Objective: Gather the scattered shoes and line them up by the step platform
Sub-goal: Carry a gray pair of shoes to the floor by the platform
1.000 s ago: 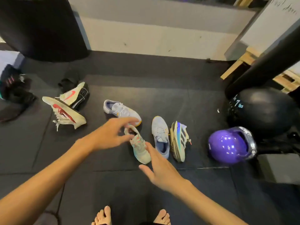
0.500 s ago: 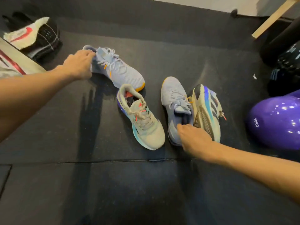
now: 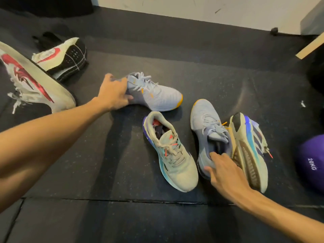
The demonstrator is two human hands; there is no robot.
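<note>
I have my left hand [image 3: 114, 92] curled around the heel of a light blue sneaker with an orange sole edge [image 3: 154, 92], which lies on the black rubber floor mat [image 3: 87, 155] towards its far middle, toe pointing right. My right hand [image 3: 222, 169] grips the heel collar of the matching light blue sneaker [image 3: 207, 130], fingers hooked inside the opening and thumb on the outer side; this shoe points away from me, right of centre on the mat. Touching its right side, a cream sneaker with blue and purple stripes [image 3: 250, 151] lies tipped on its side, sole showing, partly under my right wrist. Between my two hands sits its partner, a cream and teal sneaker [image 3: 172, 155], upright with toe towards me, just beside the right-hand blue shoe and close below the left-hand one.

At the mat's far left, a white sneaker with a red swoosh [image 3: 35, 81] lies on its side, and behind it another white and black sneaker with a red swoosh [image 3: 64, 58] rests sole outward, touching it. Both are well apart from my left hand. At the right edge of the mat a purple kettlebell marked 20KG [image 3: 311, 163] sits near the striped shoe. A white wall [image 3: 192, 7] runs along the far side of the floor.
</note>
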